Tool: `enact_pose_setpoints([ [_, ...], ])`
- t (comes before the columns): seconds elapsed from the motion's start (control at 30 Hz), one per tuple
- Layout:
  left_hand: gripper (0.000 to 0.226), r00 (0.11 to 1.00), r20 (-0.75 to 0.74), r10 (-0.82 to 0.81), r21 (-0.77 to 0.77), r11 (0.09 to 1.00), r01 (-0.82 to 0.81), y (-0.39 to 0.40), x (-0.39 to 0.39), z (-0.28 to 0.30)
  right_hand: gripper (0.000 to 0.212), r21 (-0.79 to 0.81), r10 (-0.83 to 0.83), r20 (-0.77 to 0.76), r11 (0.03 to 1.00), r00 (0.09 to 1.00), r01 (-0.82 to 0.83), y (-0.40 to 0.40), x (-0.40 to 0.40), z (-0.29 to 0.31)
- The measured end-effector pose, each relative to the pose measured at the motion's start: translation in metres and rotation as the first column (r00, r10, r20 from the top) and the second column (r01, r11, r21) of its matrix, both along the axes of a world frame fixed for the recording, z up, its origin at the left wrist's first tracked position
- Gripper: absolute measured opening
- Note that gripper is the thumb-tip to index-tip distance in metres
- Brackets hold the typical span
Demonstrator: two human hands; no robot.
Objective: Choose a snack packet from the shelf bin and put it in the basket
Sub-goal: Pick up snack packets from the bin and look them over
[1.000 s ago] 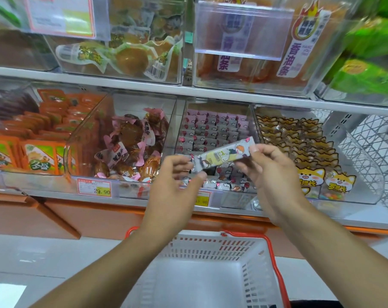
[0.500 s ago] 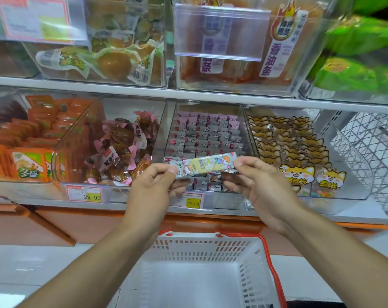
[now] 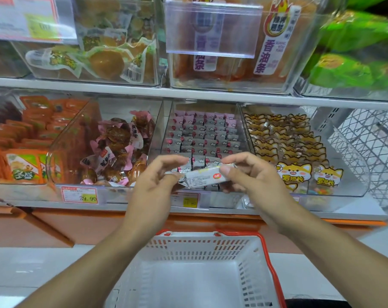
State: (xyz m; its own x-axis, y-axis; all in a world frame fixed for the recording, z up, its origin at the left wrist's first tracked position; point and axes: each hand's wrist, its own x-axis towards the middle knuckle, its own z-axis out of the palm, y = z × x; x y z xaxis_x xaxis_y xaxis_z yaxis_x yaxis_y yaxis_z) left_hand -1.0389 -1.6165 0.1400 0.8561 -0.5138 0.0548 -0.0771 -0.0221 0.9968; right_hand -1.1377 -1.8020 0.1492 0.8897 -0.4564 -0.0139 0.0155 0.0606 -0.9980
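snack packet (image 3: 205, 177) between both hands (image 3: 211, 174)

Two hands, left (image 3: 152, 187) and right (image 3: 254, 181), on one snack packet (image 3: 205, 177). One basket (image 3: 202, 272) below. Two readable price tags (image 3: 79, 195).

Both bare forearms reached forward and upward, converging at chest height. The right hand (image 3: 253, 178) pinched a small packet (image 3: 205, 177) between thumb and curled fingers, while the left hand (image 3: 154, 183) met its other end with thumb and fingertips, the remaining fingers loosely bent
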Motion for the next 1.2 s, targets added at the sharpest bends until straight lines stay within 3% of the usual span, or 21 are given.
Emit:
enact_pose_setpoints([
  [0.07,0.027,0.996,0.032,-0.087,-0.022,0.996,0.088,0.001,-0.006,0.001,0.034,0.094,-0.019,-0.054,0.995,0.998,0.024,0.001,0.001,0.002],
  [0.13,0.036,0.99,0.013,-0.138,-0.022,0.99,0.138,0.001,-0.01,-0.001,0.036,0.196,-0.012,-0.135,0.98,0.991,0.039,0.001,0.002,0.002],
  [0.23,0.035,0.995,0.025,-0.093,0.01,0.996,0.093,-0.001,-0.011,-0.002,0.04,0.259,0.049,-0.271,0.966,0.961,0.024,0.0,0.001,0.001],
  [0.33,0.033,0.989,-0.147,-0.009,-0.07,0.998,-0.001,-0.002,-0.005,-0.001,0.053,0.189,0.113,-0.258,0.98,0.96,-0.065,0.0,-0.001,0.002],
  [0.47,0.036,0.893,-0.45,0.005,-0.076,0.996,-0.043,-0.003,-0.001,0.001,0.064,0.008,0.189,-0.077,0.982,0.979,-0.189,-0.001,-0.004,0.003],
  [0.57,0.046,0.851,-0.524,0.025,-0.027,0.999,-0.047,-0.003,-0.001,0.0,0.051,-0.206,0.171,-0.045,0.963,0.984,-0.177,0.004,-0.004,0.002],
  [0.63,0.057,0.853,-0.521,0.029,0.016,1.0,-0.024,-0.003,-0.002,0.001,0.039,-0.214,0.13,-0.022,0.968,0.991,-0.132,0.007,-0.004,0.001],
  [0.73,0.065,0.868,-0.497,-0.016,-0.048,0.999,-0.009,-0.004,-0.004,0.002,0.026,-0.148,0.082,-0.035,0.985,0.996,-0.086,0.005,-0.003,-0.001],
  [0.9,0.04,0.933,-0.359,-0.027,-0.108,0.994,-0.013,-0.002,-0.002,-0.002,0.023,0.068,-0.001,-0.089,0.998,0.996,0.007,-0.001,0.002,-0.002],
  [0.97,0.026,0.939,-0.344,-0.028,-0.095,0.995,-0.005,-0.003,-0.001,-0.005,0.022,0.152,-0.032,-0.069,0.987,0.997,0.042,-0.001,0.003,-0.002],
  [1.07,0.022,0.946,-0.321,-0.036,-0.078,0.997,0.012,-0.006,-0.001,-0.008,0.018,0.26,-0.092,-0.001,0.961,0.996,0.089,-0.001,0.007,0.0],
  [1.13,0.022,0.96,-0.279,-0.02,-0.049,0.999,0.006,-0.008,-0.001,-0.009,0.019,0.282,-0.152,0.038,0.95,0.988,0.136,-0.001,0.012,0.002],
  [1.2,0.014,0.991,-0.123,0.043,0.045,0.998,-0.037,-0.006,-0.001,-0.012,0.022,0.243,-0.213,0.076,0.951,0.974,0.19,-0.002,0.016,0.003],
])
